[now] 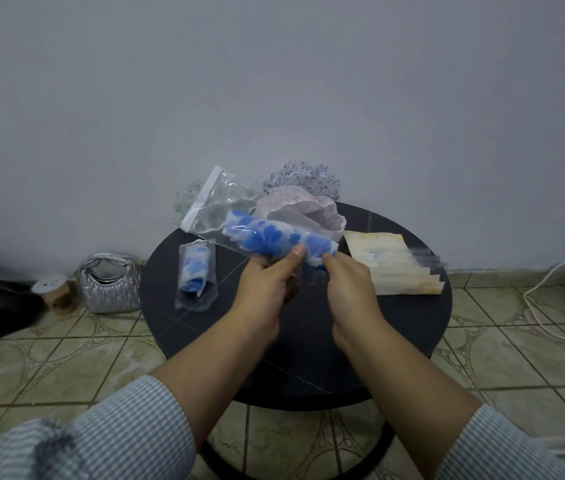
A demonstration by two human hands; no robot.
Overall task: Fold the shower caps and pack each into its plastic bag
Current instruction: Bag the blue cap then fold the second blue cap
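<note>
1. A blue-and-white flowered shower cap rolled into a tube [279, 239] is held above the round black table [309, 341], near its centre, lying from 10 o'clock to 4 o'clock.
2. The left hand [267, 282] pinches the roll from below with its thumb pressed on top, probably to keep the roll from springing open.
3. The right hand [347, 277] grips the roll's 4 o'clock end, where the mouth of a clear plastic bag [312, 275] seems to sit; I judge the roll is being fed into the bag, though the film is too blurred to say how far.
4. At 9 o'clock on the table lies 1 packed blue-flowered cap in its clear bag [195, 273], apparently set aside as finished.
5. At 11 o'clock an empty clear zip bag with a white strip [211, 202] waits over a green-patterned cap [184, 199].
6. At 12 o'clock sit a loose pink cap [303, 211] and a purple-printed cap [303, 176], unfolded.
7. A cream paper envelope [392, 261] lies at 3 o'clock.
</note>
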